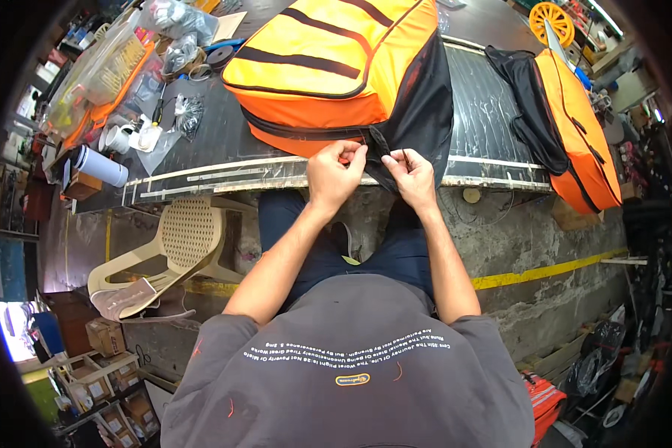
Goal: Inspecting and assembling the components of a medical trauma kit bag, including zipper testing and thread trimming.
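An orange and black backpack lies on the dark worktable, its black zip running along the near side. From its near corner a short black fabric strap sticks out between my hands. My left hand is closed in a pinch just left of the strap, with a small red bit showing at its fingers; I cannot make out what it is. My right hand pinches at the strap's right edge, and a thin dark piece rises by its fingers. Loose black fabric hangs over the table edge beneath both hands.
A second orange and black bag hangs over the table's right edge. Clear plastic bins, a white cylinder and tape rolls crowd the left. A beige plastic chair stands below, left of my legs.
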Demonstrator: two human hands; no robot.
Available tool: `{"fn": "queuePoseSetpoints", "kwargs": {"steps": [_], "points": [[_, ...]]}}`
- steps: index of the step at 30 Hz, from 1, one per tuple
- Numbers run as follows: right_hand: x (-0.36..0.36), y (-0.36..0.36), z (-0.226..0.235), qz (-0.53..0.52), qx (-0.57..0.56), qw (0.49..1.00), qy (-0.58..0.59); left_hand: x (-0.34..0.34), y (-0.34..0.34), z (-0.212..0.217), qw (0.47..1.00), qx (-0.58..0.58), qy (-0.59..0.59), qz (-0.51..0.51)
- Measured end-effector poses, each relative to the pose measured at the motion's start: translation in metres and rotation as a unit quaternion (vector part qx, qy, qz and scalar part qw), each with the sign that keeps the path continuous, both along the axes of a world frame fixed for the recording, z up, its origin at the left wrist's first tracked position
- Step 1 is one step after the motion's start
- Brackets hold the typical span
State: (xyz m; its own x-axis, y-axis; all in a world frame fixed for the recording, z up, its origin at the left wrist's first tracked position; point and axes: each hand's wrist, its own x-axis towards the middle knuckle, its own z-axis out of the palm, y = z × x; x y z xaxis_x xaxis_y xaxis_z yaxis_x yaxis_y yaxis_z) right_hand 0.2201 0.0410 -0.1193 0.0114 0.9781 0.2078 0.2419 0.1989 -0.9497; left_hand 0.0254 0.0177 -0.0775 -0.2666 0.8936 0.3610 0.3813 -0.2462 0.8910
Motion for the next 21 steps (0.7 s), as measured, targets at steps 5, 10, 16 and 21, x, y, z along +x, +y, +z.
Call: {"fn": "queuePoseSetpoints", "kwargs": {"steps": [5,10,16,21], "points": [[0.0,-0.008,0.029,0.01,-0.003,1.0,-0.012,0.019,0.033,-0.022,0.94,-0.135,-0.31,-0.037],[0.014,0.004,0.081,-0.016,0.068,0.986,-0.152,0.034,0.034,-0.017,0.895,-0.131,-0.427,0.022],[0.026,0.027,0.087,-0.022,0.09,0.933,-0.347,0.018,0.021,-0.035,0.909,0.011,-0.416,-0.01],[0.015,0.028,0.062,-0.006,0.072,0.94,-0.334,-0.005,0.014,-0.038,0.946,-0.013,-0.324,-0.023]]}}
